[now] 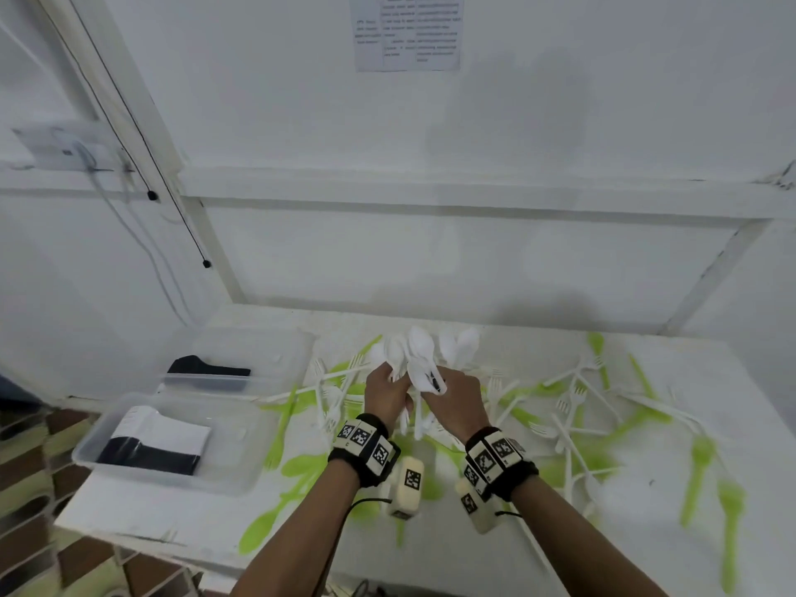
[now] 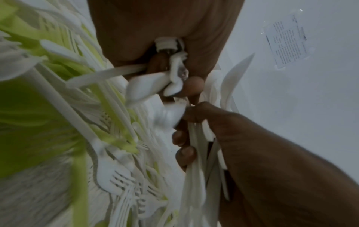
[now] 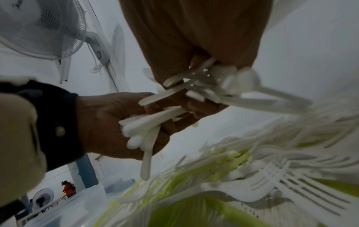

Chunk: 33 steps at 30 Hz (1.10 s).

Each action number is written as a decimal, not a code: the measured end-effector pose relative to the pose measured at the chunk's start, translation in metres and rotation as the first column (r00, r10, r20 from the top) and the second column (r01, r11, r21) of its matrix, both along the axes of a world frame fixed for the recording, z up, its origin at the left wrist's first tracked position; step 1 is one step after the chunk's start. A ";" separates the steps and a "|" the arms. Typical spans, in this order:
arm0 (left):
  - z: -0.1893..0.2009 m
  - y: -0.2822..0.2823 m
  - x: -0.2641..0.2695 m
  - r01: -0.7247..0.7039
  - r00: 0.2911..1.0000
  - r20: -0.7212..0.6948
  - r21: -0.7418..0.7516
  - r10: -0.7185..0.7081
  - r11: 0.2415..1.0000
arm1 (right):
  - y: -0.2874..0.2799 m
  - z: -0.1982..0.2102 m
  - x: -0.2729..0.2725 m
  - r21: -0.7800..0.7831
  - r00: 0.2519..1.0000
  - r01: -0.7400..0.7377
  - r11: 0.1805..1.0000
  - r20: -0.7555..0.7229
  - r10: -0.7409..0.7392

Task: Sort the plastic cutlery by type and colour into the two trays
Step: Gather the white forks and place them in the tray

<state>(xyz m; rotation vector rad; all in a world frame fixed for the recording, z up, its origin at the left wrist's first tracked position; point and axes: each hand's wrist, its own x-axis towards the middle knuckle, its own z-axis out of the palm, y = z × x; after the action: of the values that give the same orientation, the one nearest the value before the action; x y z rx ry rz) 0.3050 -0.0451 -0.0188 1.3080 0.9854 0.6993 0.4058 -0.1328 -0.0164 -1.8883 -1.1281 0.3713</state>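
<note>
Gripping a bunch of white spoons (image 1: 420, 353) between my left hand (image 1: 386, 396) and right hand (image 1: 458, 400), fingers curled round handles, I'm hovering over the desk (image 1: 646, 501), trays (image 1: 172, 441) at nine o'clock.

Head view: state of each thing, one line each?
Left hand: grips a bunch of white spoons, bowls up.
Right hand: grips white spoons too, against the left hand.
Near tray: on table, no cutlery visible inside.
Far tray: on table, no cutlery visible inside.
White forks: scattered loose on table.
Green cutlery: scattered loose, unsorted.
</note>
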 end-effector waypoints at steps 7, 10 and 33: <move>0.010 0.017 0.000 -0.137 0.990 0.020 -0.073 0.139 0.988 | 0.006 -0.001 -0.007 -0.018 0.962 0.123 0.992 -0.243 -0.124; 0.010 0.026 -0.003 -0.105 0.994 0.018 -0.081 0.107 0.991 | 0.006 0.002 -0.013 -0.071 0.933 0.133 0.989 -0.328 -0.149; 0.003 0.038 -0.021 -0.008 0.996 0.092 -0.095 0.016 0.995 | 0.025 0.003 -0.026 -0.144 0.850 0.188 0.972 -0.472 -0.235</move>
<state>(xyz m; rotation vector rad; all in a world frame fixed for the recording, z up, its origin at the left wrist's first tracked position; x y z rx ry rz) 0.2839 -0.0070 -0.0161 1.1778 0.9411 0.7077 0.3803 -0.1074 -0.0136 -1.8307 -0.5647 0.7363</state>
